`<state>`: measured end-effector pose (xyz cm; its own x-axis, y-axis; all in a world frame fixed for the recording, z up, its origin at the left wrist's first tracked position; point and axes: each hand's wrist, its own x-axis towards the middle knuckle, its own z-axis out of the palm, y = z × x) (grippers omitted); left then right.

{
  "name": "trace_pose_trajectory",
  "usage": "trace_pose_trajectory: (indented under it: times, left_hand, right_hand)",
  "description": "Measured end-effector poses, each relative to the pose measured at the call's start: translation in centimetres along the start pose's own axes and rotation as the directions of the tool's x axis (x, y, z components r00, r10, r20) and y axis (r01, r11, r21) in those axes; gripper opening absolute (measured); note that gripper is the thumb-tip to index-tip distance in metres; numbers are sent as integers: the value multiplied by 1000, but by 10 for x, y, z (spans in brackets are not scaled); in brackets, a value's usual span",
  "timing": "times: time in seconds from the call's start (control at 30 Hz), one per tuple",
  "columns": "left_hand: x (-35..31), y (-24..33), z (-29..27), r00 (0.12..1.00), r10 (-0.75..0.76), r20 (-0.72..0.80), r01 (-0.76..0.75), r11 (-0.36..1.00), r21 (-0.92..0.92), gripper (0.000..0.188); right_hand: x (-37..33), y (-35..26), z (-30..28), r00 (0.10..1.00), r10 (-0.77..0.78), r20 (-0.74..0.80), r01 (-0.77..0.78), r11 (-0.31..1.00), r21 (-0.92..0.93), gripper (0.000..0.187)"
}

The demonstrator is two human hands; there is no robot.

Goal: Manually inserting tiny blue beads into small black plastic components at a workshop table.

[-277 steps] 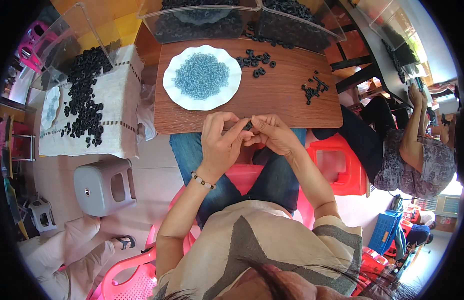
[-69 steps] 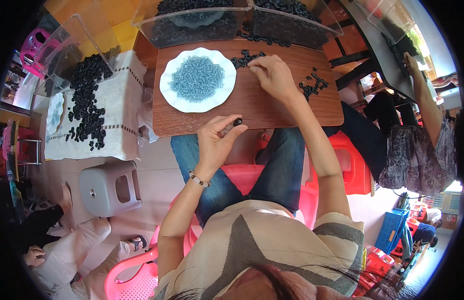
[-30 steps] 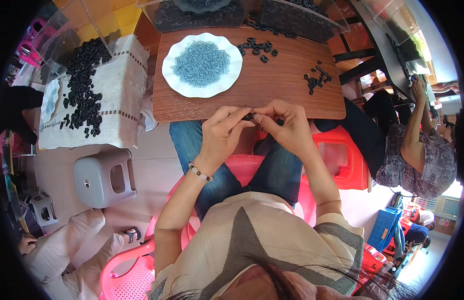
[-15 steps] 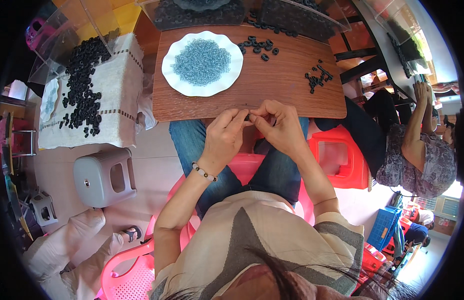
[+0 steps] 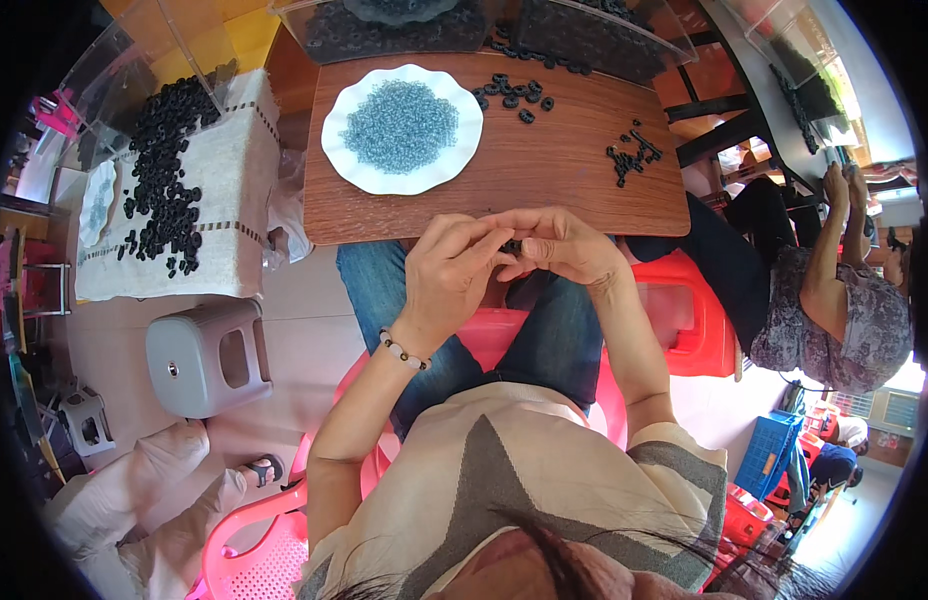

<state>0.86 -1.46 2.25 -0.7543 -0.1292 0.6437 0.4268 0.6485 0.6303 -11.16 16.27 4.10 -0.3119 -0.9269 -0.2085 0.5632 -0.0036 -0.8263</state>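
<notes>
Just off the near edge of a brown wooden board (image 5: 544, 200), my left hand (image 5: 449, 265) and my right hand (image 5: 564, 248) meet over my lap. Between their fingertips is a small black ring-shaped piece (image 5: 512, 246), partly covered by the fingers. Both hands are closed in a pinch on it. On the board stands a white wavy-rimmed plate (image 5: 336, 150) heaped with tiny clear bluish rings (image 5: 399, 125). Several black ring pieces (image 5: 514, 93) lie right of the plate. Smaller black pieces (image 5: 634, 158) form a loose group near the board's right edge.
Clear bins of black pieces (image 5: 394, 35) stand at the board's far edge. On the left, a cloth-covered table (image 5: 239, 200) bears a pile of black rings (image 5: 169, 170). A grey stool (image 5: 189, 360) stands below it. A red stool (image 5: 714, 320) and another person (image 5: 834, 300) are at right.
My right hand has turned, its fingers now reaching over toward my left fingertips. The black piece between them has shifted slightly right and down. The view has moved a little.
</notes>
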Motion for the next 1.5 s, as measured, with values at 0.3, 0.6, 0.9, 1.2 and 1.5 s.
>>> trace_pose_trajectory:
  times: [0.3, 0.6, 0.9, 1.2, 1.5]
  left_hand:
    - [1, -2, 0, 998, 66, -22, -65, 996, 60, 34]
    - [4, -5, -3, 996, -65, -53, 68, 996, 57, 33]
    - [6, -6, -6, 993, -88, -81, 98, 987, 128, 35]
    - [0, -16, -2, 941, -323, -100, 321, 946, -39, 15]
    - [5, -44, -20, 858, -300, -417, 349, 936, 47, 21]
  right_hand:
    - [0, 7, 2, 999, -34, 26, 32, 998, 49, 41]
    - [8, 1, 17, 989, -12, -148, 8, 1000, -29, 44]
    - [13, -19, 27, 925, -203, -321, -33, 800, -600, 21]
    - [50, -112, -22, 675, -716, -181, 20, 263, -965, 17]
    - [99, -216, -134, 344, -937, -65, -425, -93, -901, 26]
